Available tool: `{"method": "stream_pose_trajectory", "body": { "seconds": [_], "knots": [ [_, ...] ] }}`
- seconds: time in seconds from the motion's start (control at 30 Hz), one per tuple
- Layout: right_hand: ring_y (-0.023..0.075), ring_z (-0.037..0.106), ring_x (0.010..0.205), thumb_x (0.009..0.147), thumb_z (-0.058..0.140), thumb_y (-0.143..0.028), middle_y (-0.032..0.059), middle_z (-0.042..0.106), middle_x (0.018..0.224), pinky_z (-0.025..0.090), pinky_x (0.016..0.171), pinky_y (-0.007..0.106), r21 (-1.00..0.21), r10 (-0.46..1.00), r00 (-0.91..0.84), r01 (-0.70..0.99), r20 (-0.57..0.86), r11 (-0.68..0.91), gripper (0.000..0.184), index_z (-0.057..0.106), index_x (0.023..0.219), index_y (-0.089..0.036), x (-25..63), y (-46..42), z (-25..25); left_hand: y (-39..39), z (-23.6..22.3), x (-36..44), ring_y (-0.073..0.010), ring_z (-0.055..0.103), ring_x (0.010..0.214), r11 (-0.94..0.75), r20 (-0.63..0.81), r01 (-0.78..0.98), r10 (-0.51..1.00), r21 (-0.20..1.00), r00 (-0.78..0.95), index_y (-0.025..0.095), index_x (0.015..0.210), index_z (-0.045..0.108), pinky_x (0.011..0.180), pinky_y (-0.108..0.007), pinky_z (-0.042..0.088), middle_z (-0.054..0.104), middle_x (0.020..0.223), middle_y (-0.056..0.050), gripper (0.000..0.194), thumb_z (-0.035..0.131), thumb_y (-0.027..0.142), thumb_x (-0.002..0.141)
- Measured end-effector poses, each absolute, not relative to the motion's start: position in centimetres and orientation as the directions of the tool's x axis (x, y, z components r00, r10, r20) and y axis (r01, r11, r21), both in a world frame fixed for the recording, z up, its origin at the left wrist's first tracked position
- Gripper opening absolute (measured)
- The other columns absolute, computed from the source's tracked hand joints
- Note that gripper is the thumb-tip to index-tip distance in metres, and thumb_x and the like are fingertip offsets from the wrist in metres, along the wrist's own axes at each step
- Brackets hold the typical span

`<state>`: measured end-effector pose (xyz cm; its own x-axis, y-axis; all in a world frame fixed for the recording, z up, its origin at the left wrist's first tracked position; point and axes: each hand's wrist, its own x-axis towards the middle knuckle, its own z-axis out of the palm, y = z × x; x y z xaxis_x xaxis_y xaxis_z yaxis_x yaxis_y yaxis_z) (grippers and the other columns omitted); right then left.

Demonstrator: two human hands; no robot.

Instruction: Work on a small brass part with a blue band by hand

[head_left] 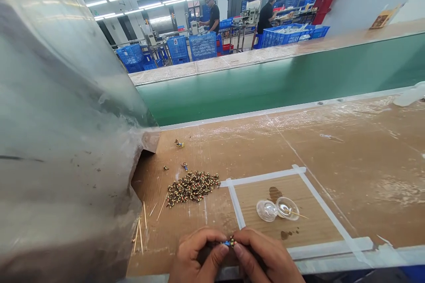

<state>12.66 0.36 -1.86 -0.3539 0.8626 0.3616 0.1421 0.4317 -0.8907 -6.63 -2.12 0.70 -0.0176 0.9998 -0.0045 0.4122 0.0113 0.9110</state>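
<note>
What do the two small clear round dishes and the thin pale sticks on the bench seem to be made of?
The two small clear round dishes look like glossy transparent plastic, perhaps glass: the board shows through, with bright glints. The thin pale sticks look like bare matt wood or bamboo, judging by their straw colour.

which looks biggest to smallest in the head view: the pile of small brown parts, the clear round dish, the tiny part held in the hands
1. pile of small brown parts
2. clear round dish
3. tiny blue-tipped part pinched between both hands, though nearest the camera

A blue-and-gold part [229, 242] sits in the grip; beyond it, gold-and-dark parts [191, 186] on brown cardboard [348, 150], white tape [265, 177], a green belt [282, 84]
</note>
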Motion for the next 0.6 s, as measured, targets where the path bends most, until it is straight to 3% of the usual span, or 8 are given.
{"method": "stream_pose_trajectory", "body": {
  "seconds": [0.17, 0.43, 0.6],
  "knots": [
    [0.0109, 0.062, 0.063, 0.113, 0.044, -0.035, -0.0028, 0.065, 0.074, 0.045, 0.06, 0.019, -0.822, 0.82, -0.356, 0.196, 0.448, 0.535, 0.026, 0.061, 0.098, -0.024, 12.1, 0.7, -1.5, -1.6, 0.5, -6.4, -0.0134, 0.068, 0.075, -0.143, 0.144, 0.391, 0.989, 0.909, 0.027, 0.03, 0.089, 0.077, 0.076, -0.021, 0.052, 0.075, 0.08, 0.006, 0.025, 0.069, 0.053, 0.095],
    [0.009, 0.055, 0.056, 0.115, 0.035, -0.034, -0.0051, 0.056, 0.068, 0.042, 0.053, 0.019, -0.741, 0.767, -0.387, 0.252, 0.512, 0.622, 0.031, 0.051, 0.09, -0.024, 11.9, 1.1, 0.2, -1.7, -1.6, -6.0, -0.0104, 0.062, 0.066, -0.312, 0.31, 0.332, 0.949, 0.89, 0.061, 0.025, 0.086, 0.067, 0.064, -0.019, 0.046, 0.068, 0.074, 0.005, 0.013, 0.066, 0.028, 0.099],
    [0.0091, 0.053, 0.054, 0.115, 0.034, -0.033, -0.0058, 0.053, 0.066, 0.04, 0.051, 0.02, -0.719, 0.753, -0.37, 0.259, 0.544, 0.646, 0.03, 0.048, 0.091, -0.024, 11.6, 0.9, -1.2, -1.2, -2.0, -6.0, -0.0108, 0.06, 0.06, -0.428, 0.426, 0.317, 0.901, 0.847, 0.078, 0.023, 0.085, 0.064, 0.058, -0.019, 0.045, 0.065, 0.07, 0.003, 0.017, 0.062, 0.029, 0.102]
  ]
}}
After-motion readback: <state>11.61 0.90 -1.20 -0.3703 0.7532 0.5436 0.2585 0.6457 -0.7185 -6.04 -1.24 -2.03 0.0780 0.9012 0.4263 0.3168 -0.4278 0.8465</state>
